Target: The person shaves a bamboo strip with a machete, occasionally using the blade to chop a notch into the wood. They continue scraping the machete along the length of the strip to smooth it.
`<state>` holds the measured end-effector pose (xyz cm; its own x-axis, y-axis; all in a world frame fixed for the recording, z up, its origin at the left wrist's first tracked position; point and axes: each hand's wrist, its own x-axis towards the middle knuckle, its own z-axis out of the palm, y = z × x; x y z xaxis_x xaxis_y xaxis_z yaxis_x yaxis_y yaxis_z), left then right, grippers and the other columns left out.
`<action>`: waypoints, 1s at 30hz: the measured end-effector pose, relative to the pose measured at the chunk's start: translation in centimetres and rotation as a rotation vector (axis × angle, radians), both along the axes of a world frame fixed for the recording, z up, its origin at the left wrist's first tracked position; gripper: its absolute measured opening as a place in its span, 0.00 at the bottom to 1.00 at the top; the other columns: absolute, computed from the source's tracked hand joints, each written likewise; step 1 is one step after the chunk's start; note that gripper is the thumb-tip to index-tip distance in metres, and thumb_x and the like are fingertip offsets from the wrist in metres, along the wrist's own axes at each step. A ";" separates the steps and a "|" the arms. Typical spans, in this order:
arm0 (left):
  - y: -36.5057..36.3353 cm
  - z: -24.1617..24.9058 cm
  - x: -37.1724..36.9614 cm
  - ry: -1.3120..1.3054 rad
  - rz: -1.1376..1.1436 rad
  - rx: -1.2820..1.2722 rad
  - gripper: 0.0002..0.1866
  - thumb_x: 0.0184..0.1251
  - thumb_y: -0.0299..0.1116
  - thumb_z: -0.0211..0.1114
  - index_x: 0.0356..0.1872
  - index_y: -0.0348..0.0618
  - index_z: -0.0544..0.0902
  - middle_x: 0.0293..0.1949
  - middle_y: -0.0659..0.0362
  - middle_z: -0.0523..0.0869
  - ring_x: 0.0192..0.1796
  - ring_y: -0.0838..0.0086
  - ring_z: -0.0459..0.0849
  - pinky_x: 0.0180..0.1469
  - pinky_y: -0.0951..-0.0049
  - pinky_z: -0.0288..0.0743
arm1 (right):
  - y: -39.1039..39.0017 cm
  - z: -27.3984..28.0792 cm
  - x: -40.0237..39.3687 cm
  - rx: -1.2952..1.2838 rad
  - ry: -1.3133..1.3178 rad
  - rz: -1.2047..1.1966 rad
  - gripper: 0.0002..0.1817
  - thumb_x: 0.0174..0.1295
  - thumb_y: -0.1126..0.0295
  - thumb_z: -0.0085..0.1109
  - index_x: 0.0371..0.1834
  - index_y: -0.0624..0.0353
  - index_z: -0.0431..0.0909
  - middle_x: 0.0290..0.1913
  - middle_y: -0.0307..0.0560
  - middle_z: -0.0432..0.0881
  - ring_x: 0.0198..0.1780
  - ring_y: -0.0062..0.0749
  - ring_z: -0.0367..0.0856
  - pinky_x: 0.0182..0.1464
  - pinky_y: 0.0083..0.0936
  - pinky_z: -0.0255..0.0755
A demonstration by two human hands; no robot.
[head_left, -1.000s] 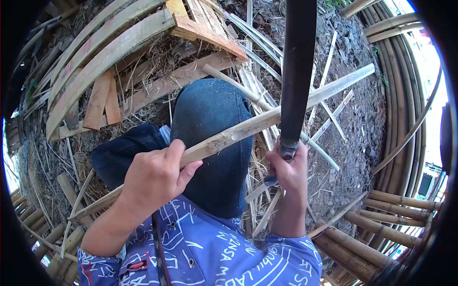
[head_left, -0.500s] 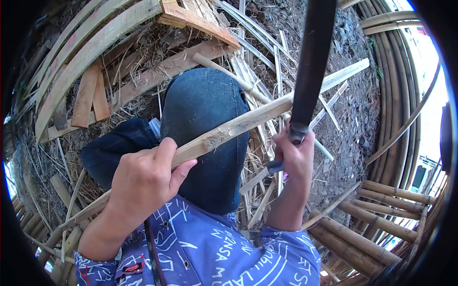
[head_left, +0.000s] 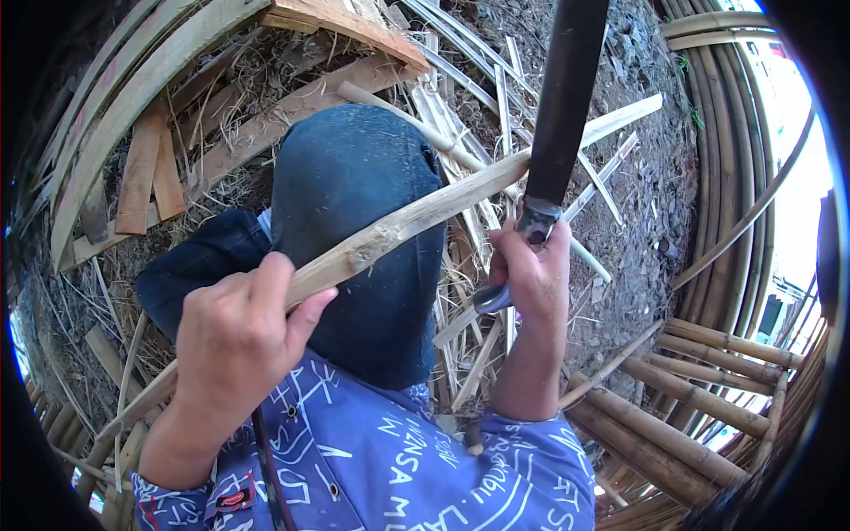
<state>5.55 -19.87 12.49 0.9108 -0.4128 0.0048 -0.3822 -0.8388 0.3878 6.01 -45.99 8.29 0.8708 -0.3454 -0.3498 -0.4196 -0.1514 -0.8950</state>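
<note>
The big knife blade [head_left: 565,102] is smooth, dark metal, the long stick [head_left: 425,215] is bumpy wood, and the trousers [head_left: 350,168] are dull, dusty cloth.

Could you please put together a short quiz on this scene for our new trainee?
1. True or false: the left hand is empty.
2. Multiple choice: how does the right hand hold the large knife?
(a) by the tip of its blade
(b) by its handle
(c) by the flat of its blade
3. Fill in the blank: the blue-purple shirt is printed with white ____.

Key:
1. False; it grips a long wooden strip.
2. (b)
3. lettering
</note>
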 end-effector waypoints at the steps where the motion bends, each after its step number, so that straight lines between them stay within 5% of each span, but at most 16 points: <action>1: 0.2 0.2 0.1 -0.001 -0.010 0.022 0.18 0.59 0.42 0.69 0.26 0.42 0.71 0.15 0.56 0.75 0.18 0.63 0.79 0.20 0.65 0.70 | -0.5 0.2 -0.1 0.035 0.012 0.041 0.09 0.51 0.80 0.59 0.33 0.61 0.69 0.18 0.35 0.72 0.13 0.18 0.70 0.14 0.17 0.62; 9: -0.1 -0.4 0.2 0.084 -0.008 -0.046 0.18 0.60 0.41 0.68 0.26 0.39 0.70 0.17 0.52 0.74 0.21 0.56 0.78 0.23 0.61 0.68 | -0.6 0.3 0.2 0.203 -0.056 0.023 0.07 0.51 0.80 0.59 0.24 0.60 0.70 0.16 0.39 0.75 0.11 0.20 0.71 0.13 0.17 0.64; 13: 0.4 -0.3 0.7 -0.017 -0.050 -0.002 0.18 0.58 0.42 0.69 0.25 0.41 0.71 0.15 0.55 0.74 0.18 0.61 0.78 0.21 0.65 0.70 | -1.4 0.3 -0.5 0.017 0.030 0.269 0.22 0.49 0.78 0.62 0.50 0.62 0.74 0.24 0.29 0.68 0.28 0.12 0.63 0.31 0.16 0.59; 17: 0.3 -0.5 0.3 0.005 -0.037 -0.024 0.19 0.58 0.42 0.69 0.24 0.41 0.71 0.15 0.55 0.74 0.19 0.61 0.78 0.21 0.64 0.69 | -2.0 0.9 1.1 0.084 -0.005 -0.035 0.09 0.50 0.79 0.59 0.32 0.62 0.69 0.17 0.37 0.72 0.13 0.20 0.71 0.15 0.19 0.66; 24: 0.6 0.2 1.2 -0.066 -0.082 0.074 0.19 0.57 0.43 0.70 0.23 0.42 0.70 0.14 0.55 0.73 0.18 0.64 0.77 0.20 0.65 0.68 | -4.0 0.7 0.3 0.040 0.004 0.103 0.11 0.51 0.81 0.58 0.37 0.61 0.69 0.17 0.36 0.71 0.13 0.18 0.69 0.13 0.16 0.63; 28: 0.0 -0.2 0.6 0.017 -0.044 0.001 0.19 0.59 0.43 0.68 0.25 0.39 0.70 0.16 0.53 0.73 0.19 0.59 0.77 0.22 0.63 0.67 | -2.1 0.0 0.2 0.247 -0.102 -0.146 0.10 0.51 0.80 0.59 0.35 0.62 0.70 0.18 0.38 0.73 0.13 0.20 0.71 0.14 0.17 0.65; 30: 0.1 0.1 0.9 0.051 -0.028 0.015 0.19 0.61 0.42 0.67 0.26 0.37 0.70 0.17 0.50 0.74 0.21 0.55 0.77 0.23 0.62 0.67 | -1.9 -0.3 -0.7 0.164 0.045 0.099 0.11 0.49 0.80 0.59 0.36 0.63 0.71 0.20 0.37 0.73 0.15 0.18 0.71 0.17 0.17 0.65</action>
